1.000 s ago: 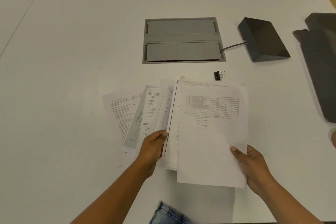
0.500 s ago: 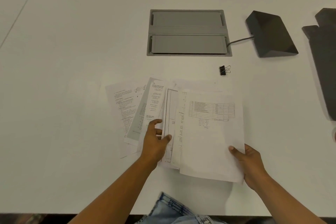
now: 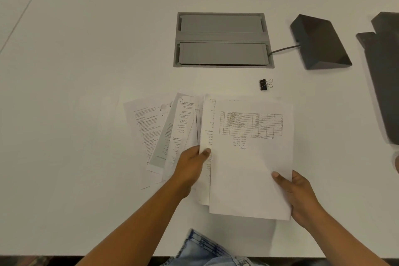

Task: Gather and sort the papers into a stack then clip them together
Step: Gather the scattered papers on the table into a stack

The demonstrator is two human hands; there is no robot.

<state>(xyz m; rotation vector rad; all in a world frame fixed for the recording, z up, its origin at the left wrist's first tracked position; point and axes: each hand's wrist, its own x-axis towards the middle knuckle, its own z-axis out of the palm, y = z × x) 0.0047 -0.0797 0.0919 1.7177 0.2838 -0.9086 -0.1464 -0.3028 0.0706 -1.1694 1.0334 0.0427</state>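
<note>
- White sheets make up the stack (image 3: 248, 168) you hold at both lower sides; its top page shows a printed table with handwritten figures below.
- Your left hand (image 3: 191, 168) pinches the stack's left edge, thumb on top and fingers tucked beneath.
- Your right hand (image 3: 296, 194) grips the lower right corner, thumb pressed on the top page.
- Loose papers (image 3: 159, 134) lie fanned on the table (image 3: 86, 49) just left of the stack, partly under it and your left hand.
- One black binder clip (image 3: 265, 84) sits on the table just beyond the stack's upper right corner, not touching it.
- Farther off, a grey hatch (image 3: 222, 39) is set into the table, with a dark wedge-shaped box (image 3: 319, 43) and its cable to the right.
</note>
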